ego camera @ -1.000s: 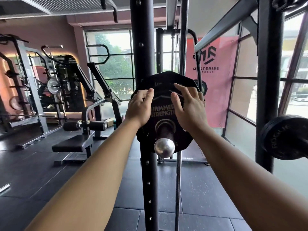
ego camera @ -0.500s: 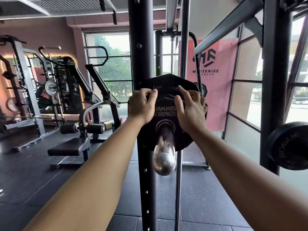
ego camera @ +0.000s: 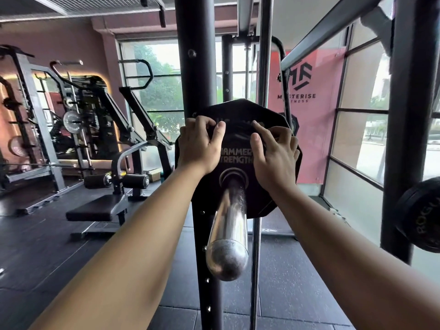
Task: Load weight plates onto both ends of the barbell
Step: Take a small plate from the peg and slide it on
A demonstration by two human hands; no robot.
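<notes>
Head view: the black many-sided rubber weight plate (ego camera: 259, 198) sits far up the chrome steel barbell sleeve (ego camera: 229, 222), so this end looks nearly done. The left hand (ego camera: 200, 146) and right hand (ego camera: 273, 160) grip its upper face, fingers curled, perhaps into slots. The other end is unseen.

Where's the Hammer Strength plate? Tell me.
The plate is at the centre of the head view, on the chrome sleeve before the black upright; left hand and right hand grip its upper half.
</notes>
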